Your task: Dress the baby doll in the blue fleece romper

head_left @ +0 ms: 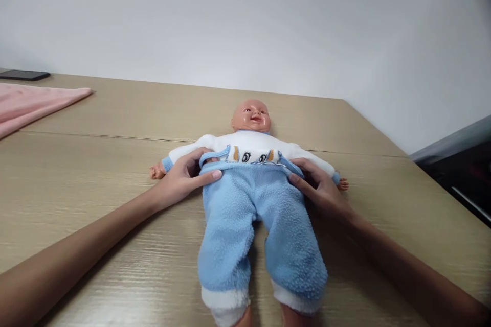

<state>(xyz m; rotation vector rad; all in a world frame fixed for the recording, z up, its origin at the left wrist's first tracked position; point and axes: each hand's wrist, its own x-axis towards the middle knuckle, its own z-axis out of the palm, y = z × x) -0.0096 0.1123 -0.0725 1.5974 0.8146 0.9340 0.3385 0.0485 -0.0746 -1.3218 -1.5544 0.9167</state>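
A baby doll (pixel 253 115) lies on its back on the table, head away from me and arms spread. It wears a white top (pixel 249 139) with blue cuffs and printed or stitched eyes on the front. Fuzzy blue trousers (pixel 230 214) with white cuffs cover its legs up to the waist. My left hand (pixel 184 176) grips the trousers' waistband on the left side, thumb outside and fingers mostly hidden behind the fabric. On the right side, my right hand (pixel 318 184) pinches the same waistband near a blue strap.
The wooden table (pixel 134 112) has a seam running across it. A pink cloth (pixel 30 104) lies at the left, with a dark flat device (pixel 25 75) behind it. Beyond the table's right edge stands a black object (pixel 460 168). A pale wall (pixel 230 25) rises behind.
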